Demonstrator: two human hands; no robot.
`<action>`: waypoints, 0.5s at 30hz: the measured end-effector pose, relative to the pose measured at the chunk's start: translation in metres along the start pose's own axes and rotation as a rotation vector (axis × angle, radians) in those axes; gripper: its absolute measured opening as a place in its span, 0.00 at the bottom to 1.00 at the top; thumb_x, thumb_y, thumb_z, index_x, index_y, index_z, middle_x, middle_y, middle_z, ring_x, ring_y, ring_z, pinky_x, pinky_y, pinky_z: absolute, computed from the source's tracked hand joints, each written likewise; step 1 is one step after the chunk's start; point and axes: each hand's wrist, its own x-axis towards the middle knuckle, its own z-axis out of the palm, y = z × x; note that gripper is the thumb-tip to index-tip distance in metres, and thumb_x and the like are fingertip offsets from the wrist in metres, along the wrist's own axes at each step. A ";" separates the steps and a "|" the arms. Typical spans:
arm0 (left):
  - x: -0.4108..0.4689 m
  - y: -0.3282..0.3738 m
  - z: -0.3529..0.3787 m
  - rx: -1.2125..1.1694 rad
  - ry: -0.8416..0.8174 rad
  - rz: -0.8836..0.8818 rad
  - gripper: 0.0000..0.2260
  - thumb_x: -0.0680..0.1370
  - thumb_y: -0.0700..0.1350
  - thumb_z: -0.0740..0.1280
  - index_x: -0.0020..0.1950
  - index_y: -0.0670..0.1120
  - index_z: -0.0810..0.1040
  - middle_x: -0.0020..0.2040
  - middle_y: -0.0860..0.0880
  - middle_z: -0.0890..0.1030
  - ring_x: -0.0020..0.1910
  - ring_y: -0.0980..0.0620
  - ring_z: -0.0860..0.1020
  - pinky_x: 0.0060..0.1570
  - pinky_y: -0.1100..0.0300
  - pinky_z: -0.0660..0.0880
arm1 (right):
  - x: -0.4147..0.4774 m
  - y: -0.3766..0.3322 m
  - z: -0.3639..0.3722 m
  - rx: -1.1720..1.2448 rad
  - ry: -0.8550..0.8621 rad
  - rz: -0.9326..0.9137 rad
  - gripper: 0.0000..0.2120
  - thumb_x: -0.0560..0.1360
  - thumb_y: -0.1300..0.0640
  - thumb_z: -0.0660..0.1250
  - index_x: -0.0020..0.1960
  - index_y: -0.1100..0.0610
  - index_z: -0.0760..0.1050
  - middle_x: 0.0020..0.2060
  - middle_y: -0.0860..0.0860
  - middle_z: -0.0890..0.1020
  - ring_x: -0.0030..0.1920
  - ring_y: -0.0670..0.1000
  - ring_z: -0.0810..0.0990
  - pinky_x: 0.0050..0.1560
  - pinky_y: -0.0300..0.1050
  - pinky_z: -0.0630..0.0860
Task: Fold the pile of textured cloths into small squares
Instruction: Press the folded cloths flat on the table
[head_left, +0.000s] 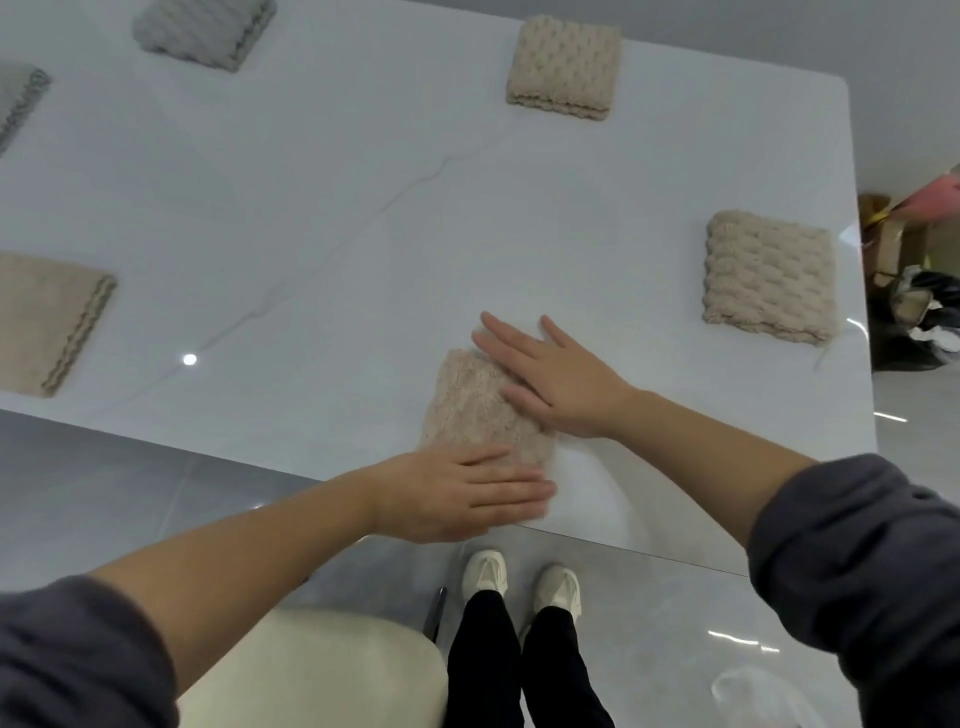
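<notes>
A glossy white desk (363, 218) with faint grey veining fills most of the view and reflects a ceiling light as a bright spot. Near its front edge lies a beige textured cloth (478, 410), folded to a narrow rectangle. The left hand (457, 493) lies flat on the cloth's near end, its grip spread with fingers straight and together. The right hand (556, 379) presses flat on the far right side, fingers splayed, pinching nothing. Well apart on the desk sit folded squares: a beige one at the far edge (566, 67), a beige one at the right (769, 278), a grey one far left (205, 28). Below is grey tiled floor (104, 493), a cream chair seat (322, 670) and the person's white shoes (519, 579).
</notes>
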 end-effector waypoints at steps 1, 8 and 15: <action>0.006 -0.004 0.002 -0.006 -0.007 0.037 0.21 0.83 0.43 0.55 0.77 0.43 0.61 0.78 0.47 0.60 0.77 0.49 0.56 0.74 0.49 0.57 | 0.005 0.000 0.002 -0.037 -0.022 -0.044 0.27 0.84 0.47 0.46 0.80 0.48 0.44 0.79 0.46 0.44 0.78 0.44 0.49 0.77 0.56 0.42; 0.018 -0.025 0.011 -0.016 -0.058 0.118 0.21 0.83 0.40 0.53 0.78 0.42 0.60 0.78 0.46 0.58 0.78 0.48 0.55 0.76 0.50 0.50 | 0.015 0.005 0.022 -0.165 -0.087 -0.206 0.24 0.84 0.47 0.42 0.80 0.47 0.48 0.79 0.48 0.49 0.79 0.49 0.50 0.77 0.61 0.46; 0.020 -0.024 0.009 -0.023 -0.039 0.109 0.22 0.83 0.40 0.55 0.78 0.42 0.59 0.78 0.45 0.58 0.78 0.47 0.54 0.76 0.50 0.50 | 0.017 0.007 0.027 -0.167 -0.036 -0.208 0.24 0.84 0.47 0.42 0.79 0.46 0.50 0.79 0.48 0.50 0.79 0.51 0.48 0.76 0.63 0.45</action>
